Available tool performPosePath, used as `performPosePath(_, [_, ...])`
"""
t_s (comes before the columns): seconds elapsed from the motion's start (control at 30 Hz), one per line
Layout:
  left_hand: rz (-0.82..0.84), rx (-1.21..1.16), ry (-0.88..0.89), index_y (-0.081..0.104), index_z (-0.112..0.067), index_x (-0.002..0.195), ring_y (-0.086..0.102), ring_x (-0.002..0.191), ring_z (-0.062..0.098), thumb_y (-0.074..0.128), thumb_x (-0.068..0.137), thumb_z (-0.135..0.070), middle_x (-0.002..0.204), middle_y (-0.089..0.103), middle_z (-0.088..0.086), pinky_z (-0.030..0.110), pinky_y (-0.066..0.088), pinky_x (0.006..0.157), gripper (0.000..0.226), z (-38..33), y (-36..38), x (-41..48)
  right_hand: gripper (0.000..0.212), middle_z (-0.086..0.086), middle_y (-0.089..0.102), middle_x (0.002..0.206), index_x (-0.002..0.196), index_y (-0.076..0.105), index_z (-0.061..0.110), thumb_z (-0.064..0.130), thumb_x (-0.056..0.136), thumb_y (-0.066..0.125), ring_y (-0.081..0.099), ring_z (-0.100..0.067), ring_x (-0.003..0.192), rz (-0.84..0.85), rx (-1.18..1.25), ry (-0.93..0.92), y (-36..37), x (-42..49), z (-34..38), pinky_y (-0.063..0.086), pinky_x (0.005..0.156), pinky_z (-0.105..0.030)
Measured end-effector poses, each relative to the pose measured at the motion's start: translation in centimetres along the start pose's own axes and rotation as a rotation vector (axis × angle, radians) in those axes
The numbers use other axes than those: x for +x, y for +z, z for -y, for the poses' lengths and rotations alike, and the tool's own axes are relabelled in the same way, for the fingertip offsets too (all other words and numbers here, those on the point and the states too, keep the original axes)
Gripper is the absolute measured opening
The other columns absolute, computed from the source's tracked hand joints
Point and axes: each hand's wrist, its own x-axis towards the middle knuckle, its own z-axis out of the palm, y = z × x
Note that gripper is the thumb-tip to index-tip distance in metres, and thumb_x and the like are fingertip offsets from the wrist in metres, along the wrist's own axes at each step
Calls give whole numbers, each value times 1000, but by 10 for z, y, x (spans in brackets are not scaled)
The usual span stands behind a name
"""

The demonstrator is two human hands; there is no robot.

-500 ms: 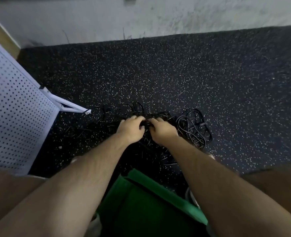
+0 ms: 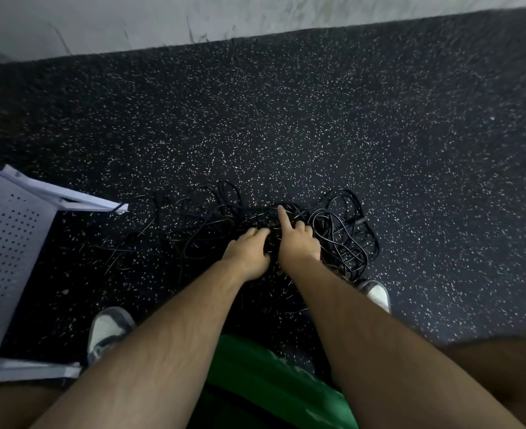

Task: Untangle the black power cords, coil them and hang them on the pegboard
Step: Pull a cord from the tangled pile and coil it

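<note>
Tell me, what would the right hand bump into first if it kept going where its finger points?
Probably the black cords: the right hand points its index finger away from the person, and a few strands lie just past its tip. Beyond them, only speckled floor. Height is unclear.

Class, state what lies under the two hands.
Tangled black power cords on the speckled floor lie under the left hand and right hand; strands beneath the palms are covered.
</note>
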Motion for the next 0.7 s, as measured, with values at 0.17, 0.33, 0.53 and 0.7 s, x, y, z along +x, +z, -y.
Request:
performPosePath(0.17, [-114,36,-43,23,-23,159,31,143,24,58,97,-23,157,25,4,38,37,111,72,-4,-3,15,41,-6,59,138,142,45,17,11,101,47,47,-28,131,-62,-47,36,-7,11,-4,44,94,-39])
performPosePath(0.33, [-106,-2,64,41,-22,152,41,142,23,48,104,-25,153,46,1,41,29,115,49,-8,-9,19,30,-5,66,126,129,55,15,11,102,42,55,-27,122,-189,-164,-128,-33,0,-7,45,88,-38])
performPosePath(0.53, [-349,-211,112,55,-20,95,58,72,22,42,109,-37,79,61,-1,40,45,67,25,-20,-76,-17,23,-3,68,112,120,58,18,30,109,42,62,-25,102,-455,-50,-289,-110,-30,-20,42,72,-35])
performPosePath(0.7, [-494,-413,245,53,-14,87,41,61,14,43,109,-28,70,50,-2,26,32,55,28,-55,-170,-70,28,-3,61,108,113,64,17,37,107,45,52,-24,106,-582,42,-462,-213,-75,-14,45,78,-38])
